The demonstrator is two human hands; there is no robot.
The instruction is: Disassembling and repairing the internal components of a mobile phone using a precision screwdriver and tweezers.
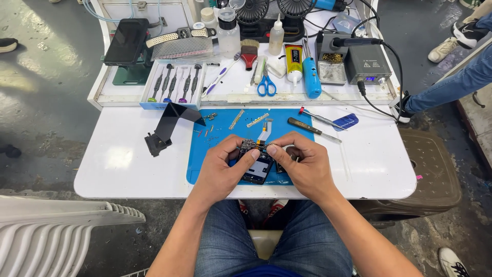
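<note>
Here, two hands are working on an opened phone over a blue mat.

The left hand (221, 165) is cradling the dark phone (254, 165), fingers curled around it, while the right hand (302, 163) is pinching a small part at its top edge. The phone is hovering just above the blue mat (205, 164) on the white worktop (128, 169), near a screwdriver (312, 130).

Both hands, left hand (223, 166) and right hand (302, 164), grip an opened phone (256, 164) above the blue mat (215, 154).
</note>
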